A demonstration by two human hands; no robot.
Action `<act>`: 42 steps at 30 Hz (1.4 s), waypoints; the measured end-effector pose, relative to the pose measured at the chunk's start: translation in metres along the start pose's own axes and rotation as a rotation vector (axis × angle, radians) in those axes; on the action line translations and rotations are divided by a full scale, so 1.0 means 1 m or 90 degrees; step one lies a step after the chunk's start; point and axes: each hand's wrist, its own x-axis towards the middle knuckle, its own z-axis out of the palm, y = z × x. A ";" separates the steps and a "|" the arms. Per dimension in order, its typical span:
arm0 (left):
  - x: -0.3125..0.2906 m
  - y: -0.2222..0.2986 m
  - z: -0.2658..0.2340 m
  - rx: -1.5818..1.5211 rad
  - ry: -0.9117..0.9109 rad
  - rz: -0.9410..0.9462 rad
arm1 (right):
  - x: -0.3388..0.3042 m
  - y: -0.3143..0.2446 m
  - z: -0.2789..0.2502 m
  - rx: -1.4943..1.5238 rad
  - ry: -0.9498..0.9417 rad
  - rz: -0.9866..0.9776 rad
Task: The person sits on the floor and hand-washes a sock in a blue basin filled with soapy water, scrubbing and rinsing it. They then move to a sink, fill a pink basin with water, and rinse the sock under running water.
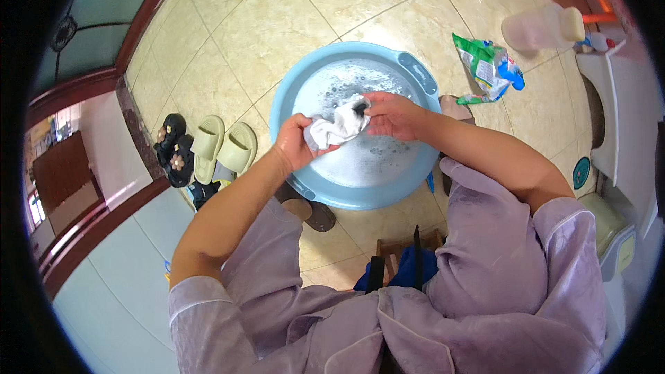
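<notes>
Seen from above by the head camera, a person in a pale lilac garment leans over a round light blue basin (415, 69) that sits on a beige tiled floor (263, 21). The basin holds soapy water (346, 79) with foam and bubbles across its surface.

Both bare hands meet over the middle of the basin. The left hand (298, 142) has its fingers closed around one end of a white sock (337, 127), which is wet and bunched. The right hand (393, 115) pinches the other end, where the sock shows a dark patch, with fingers curled tight on the cloth. The sock is held just above the water, stretched between the two hands.

To the left of the basin, near a dark wooden door frame, stand a pair of pale green slippers (223, 149) and, just beside them, black sandals (173, 149). To the upper right lies a green and blue plastic bag (490, 69), and beyond it a pale pink jug (544, 26) on its side. A brown slipper (315, 213) peeks out below the basin.
</notes>
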 end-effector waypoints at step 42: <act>0.089 -0.154 -0.005 -0.295 0.082 0.304 | 0.019 0.024 -0.026 -0.255 0.206 0.097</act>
